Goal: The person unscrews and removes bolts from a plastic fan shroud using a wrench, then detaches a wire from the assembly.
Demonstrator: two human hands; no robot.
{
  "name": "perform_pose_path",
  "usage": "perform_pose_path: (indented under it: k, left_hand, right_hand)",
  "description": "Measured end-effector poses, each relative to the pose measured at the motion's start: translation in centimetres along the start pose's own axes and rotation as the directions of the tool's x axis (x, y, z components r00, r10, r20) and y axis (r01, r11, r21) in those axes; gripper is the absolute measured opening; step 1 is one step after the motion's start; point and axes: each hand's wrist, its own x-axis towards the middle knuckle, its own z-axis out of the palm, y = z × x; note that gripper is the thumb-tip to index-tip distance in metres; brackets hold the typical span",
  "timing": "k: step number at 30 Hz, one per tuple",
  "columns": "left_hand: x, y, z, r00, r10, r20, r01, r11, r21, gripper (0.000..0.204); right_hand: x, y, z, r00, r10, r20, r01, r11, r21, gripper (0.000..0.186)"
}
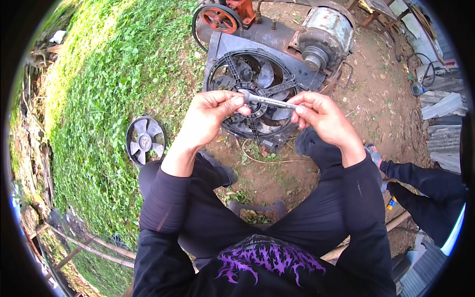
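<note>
While the person sits with knees apart above bare reddish ground, both hands hold a slim silver metal ratchet wrench point(267, 101) level in front of the chest, over a black plastic radiator fan shroud point(255, 94) lying against rusty machinery. The left hand point(210, 116) pinches the round head end between thumb and fingertips; the right hand point(319, 115) closes its fingers around the handle end.

A tool like this should be stiff and fairly heavy for its size, smooth and perhaps oily, so it could slip from a light pinch. The handle looks like the safest place to grip, with the head left free for turning. The shroud, by contrast, is probably light but brittle in its thin ribs, and best taken by the outer frame.

Behind the shroud stand a grey drum-shaped electric motor point(324, 34) with a pulley and a red spoked flywheel point(217, 19) on a dark tank. A loose grey fan blade wheel point(144, 141) lies on the grass at the left, well apart. A pale cord point(262, 159) curls on the ground between the feet. Another person's dark sleeve point(425, 183) reaches in from the right, near the right knee, and crowds that side.
</note>
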Motion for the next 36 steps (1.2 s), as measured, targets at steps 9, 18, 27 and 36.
perform_pose_path:
  k: [9, 18, 27, 36]
  left_hand:
    - [1.1, -0.6, -2.9, 0.958, 0.098, -0.268, 0.126, 0.699, 0.704, 0.03]
    - [-0.2, 0.5, -6.6, 0.976, 0.033, -0.215, 0.14, 0.663, 0.736, 0.034]
    - [-2.3, 1.4, -14.3, 0.856, 0.117, -0.503, 0.185, 0.84, 0.511, 0.031]
    - [-2.4, 1.2, -15.6, 0.843, 0.138, -0.52, 0.149, 0.868, 0.473, 0.033]
  right_hand:
    - [4.3, 10.9, -1.6, 0.834, 0.012, -0.551, -0.384, 0.729, -0.566, 0.025]
    - [13.3, 8.3, -1.2, 0.716, -0.309, -0.626, -0.275, 0.699, -0.66, 0.038]
    - [21.1, 10.7, -2.3, 0.727, -0.643, -0.241, -0.137, 0.208, -0.969, 0.052]
    - [21.3, 7.1, -3.2, 0.826, -0.479, -0.296, -0.221, 0.208, -0.953, 0.046]
